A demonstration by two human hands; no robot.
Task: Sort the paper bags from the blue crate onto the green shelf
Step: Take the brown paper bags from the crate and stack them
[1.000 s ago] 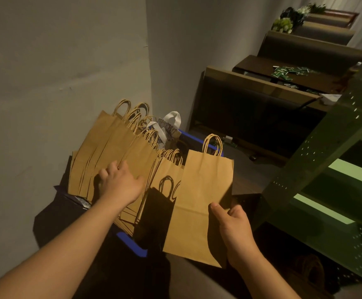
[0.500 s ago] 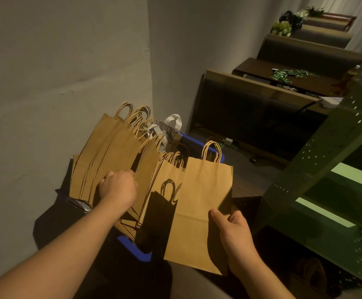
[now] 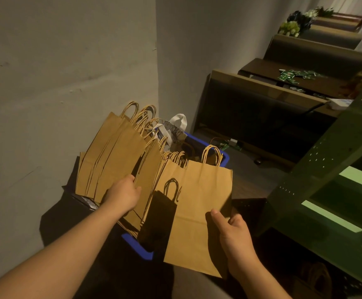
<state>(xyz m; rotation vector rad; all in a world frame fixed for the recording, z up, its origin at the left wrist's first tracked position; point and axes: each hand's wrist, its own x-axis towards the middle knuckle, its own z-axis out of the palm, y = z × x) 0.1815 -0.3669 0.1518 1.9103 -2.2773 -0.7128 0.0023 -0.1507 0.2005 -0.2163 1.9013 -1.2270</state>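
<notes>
Left hand (image 3: 122,196) has curled into the bag stack (image 3: 111,160) at centre-left, now gripping; right hand (image 3: 235,236) still pinches one bag (image 3: 199,212); shelving not started.

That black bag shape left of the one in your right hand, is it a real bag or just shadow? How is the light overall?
Head view: it is a shadow, handle outline included, cast by the bag the right hand pinches onto the brown bags behind. Head view: light is dim and warm, so the blue crate interior stays black. Head view: wide-angle bending tilts the green shelf; the left hand is sharp.
</notes>
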